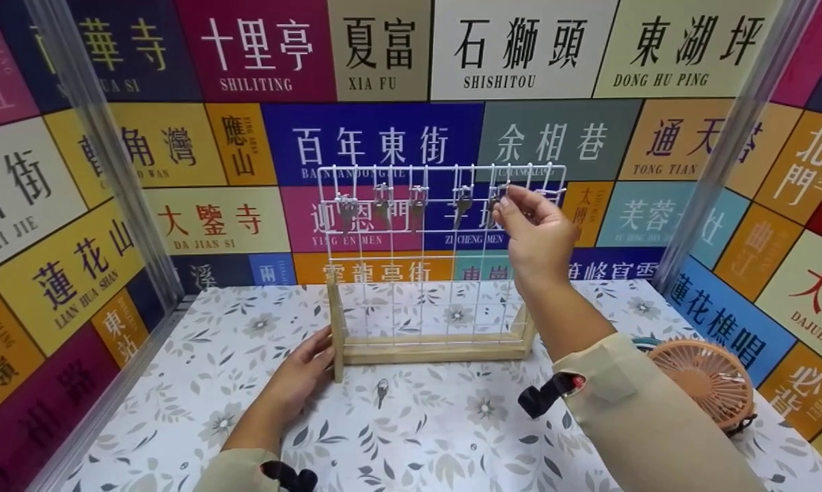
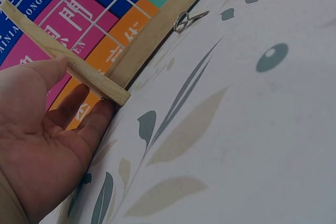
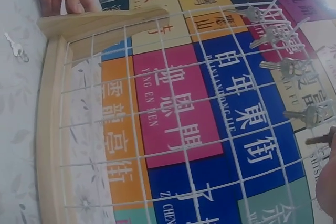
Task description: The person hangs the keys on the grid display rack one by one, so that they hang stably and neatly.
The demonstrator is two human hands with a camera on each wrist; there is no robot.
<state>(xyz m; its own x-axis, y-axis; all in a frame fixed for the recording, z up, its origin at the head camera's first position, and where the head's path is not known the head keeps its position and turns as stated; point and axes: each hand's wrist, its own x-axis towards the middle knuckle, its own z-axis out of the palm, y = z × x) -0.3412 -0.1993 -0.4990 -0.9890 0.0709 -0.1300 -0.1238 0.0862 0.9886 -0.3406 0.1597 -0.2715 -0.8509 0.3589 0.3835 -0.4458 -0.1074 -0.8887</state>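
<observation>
A white wire grid rack (image 1: 424,273) stands on a wooden base (image 1: 431,350) on the table. Several keys (image 1: 383,205) hang from hooks along its top row. My right hand (image 1: 510,196) is raised at the rack's upper right and pinches a key (image 3: 319,140) against the wire there. My left hand (image 1: 309,365) lies with straight fingers against the rack's left wooden foot (image 2: 68,61); in the left wrist view the thumb (image 2: 50,69) is on one side of the foot and the fingers (image 2: 79,103) on the other. One loose key (image 1: 382,391) lies on the table in front of the base.
A small orange fan (image 1: 701,379) lies at the right by my right sleeve. The table has a floral cloth (image 1: 417,437). Walls with coloured sign panels close in the back and both sides, with clear panels at the corners.
</observation>
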